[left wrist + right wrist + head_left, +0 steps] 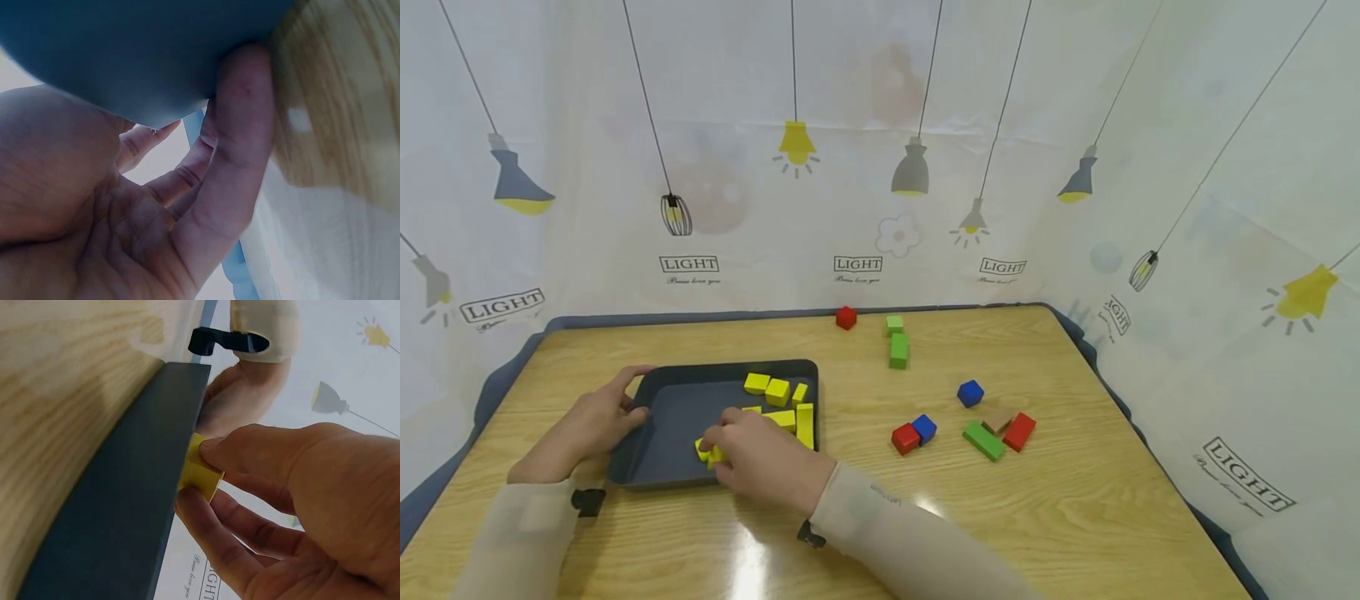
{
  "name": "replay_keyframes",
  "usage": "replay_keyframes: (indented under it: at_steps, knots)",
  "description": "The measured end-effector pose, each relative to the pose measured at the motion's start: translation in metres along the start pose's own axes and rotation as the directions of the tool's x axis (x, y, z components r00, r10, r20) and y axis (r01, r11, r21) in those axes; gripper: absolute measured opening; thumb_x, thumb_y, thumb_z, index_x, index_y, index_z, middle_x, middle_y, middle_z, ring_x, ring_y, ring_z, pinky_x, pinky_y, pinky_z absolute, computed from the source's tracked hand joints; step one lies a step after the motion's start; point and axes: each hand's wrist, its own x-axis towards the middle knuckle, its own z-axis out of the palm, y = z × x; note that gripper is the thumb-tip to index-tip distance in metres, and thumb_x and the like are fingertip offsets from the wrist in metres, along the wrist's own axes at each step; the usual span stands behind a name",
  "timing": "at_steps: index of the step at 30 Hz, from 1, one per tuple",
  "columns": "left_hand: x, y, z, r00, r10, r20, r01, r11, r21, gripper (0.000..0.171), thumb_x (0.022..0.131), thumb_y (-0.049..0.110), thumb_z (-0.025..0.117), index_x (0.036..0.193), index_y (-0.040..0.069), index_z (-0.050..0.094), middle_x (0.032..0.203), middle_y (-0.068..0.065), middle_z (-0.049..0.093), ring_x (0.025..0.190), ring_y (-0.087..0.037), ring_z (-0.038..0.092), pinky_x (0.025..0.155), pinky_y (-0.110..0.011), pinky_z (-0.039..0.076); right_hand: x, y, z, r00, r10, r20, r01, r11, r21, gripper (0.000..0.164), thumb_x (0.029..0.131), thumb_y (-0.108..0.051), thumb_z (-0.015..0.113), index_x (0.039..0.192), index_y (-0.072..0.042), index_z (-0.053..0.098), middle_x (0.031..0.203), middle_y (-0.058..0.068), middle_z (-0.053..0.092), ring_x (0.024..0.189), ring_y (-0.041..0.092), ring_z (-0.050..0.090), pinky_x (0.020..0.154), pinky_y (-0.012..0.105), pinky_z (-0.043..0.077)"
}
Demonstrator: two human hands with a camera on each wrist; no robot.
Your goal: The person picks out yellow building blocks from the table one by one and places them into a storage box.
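Note:
A dark grey tray (673,425) lies on the left of the table with several yellow blocks (777,392) inside, mostly along its right side. My left hand (587,423) grips the tray's left edge, thumb at the rim. In the left wrist view, fingers (240,125) of that hand lie against the tray's outer wall (137,62). Over the tray's near part, my right hand (767,458) pinches a yellow block (203,478) between thumb and fingers. Another yellow piece touches it or sits close by; the hand partly hides both in the head view.
Right of the tray on the wooden table (1075,500) lie a red block (906,438) against a blue one (924,428), another blue block (970,393), and a green (984,441), tan (998,421) and red group. Green blocks (898,351) and a red block (846,317) are farther back.

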Motion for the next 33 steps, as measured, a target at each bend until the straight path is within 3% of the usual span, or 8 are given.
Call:
replay_keyframes:
  at_steps: [18, 33]
  knots:
    - [0.0008, -0.003, 0.0011, 1.0, -0.013, -0.001, 0.013, 1.0, -0.003, 0.069, 0.096, 0.01, 0.063, 0.154, 0.004, 0.026, 0.104, -0.026, 0.064, 0.083, -0.032, 0.066, 0.066, -0.047, 0.053, 0.0013, -0.0015, 0.0043, 0.999, 0.013, 0.035, -0.011, 0.999, -0.045, 0.027, 0.095, -0.023, 0.071, 0.122, -0.021, 0.071, 0.111, -0.01, 0.058, 0.086, -0.005, 0.049, 0.071, 0.007, 0.04]
    - [-0.0012, -0.0017, 0.0006, 1.0, -0.008, -0.008, 0.008, 1.0, -0.001, 0.07, 0.096, 0.009, 0.065, 0.154, 0.003, 0.025, 0.103, -0.027, 0.064, 0.08, -0.03, 0.066, 0.065, -0.046, 0.052, -0.0024, -0.0003, -0.0014, 1.0, 0.025, -0.008, -0.026, 0.995, -0.092, 0.029, 0.093, -0.028, 0.073, 0.121, -0.023, 0.071, 0.107, -0.01, 0.057, 0.088, -0.001, 0.049, 0.072, 0.009, 0.041]
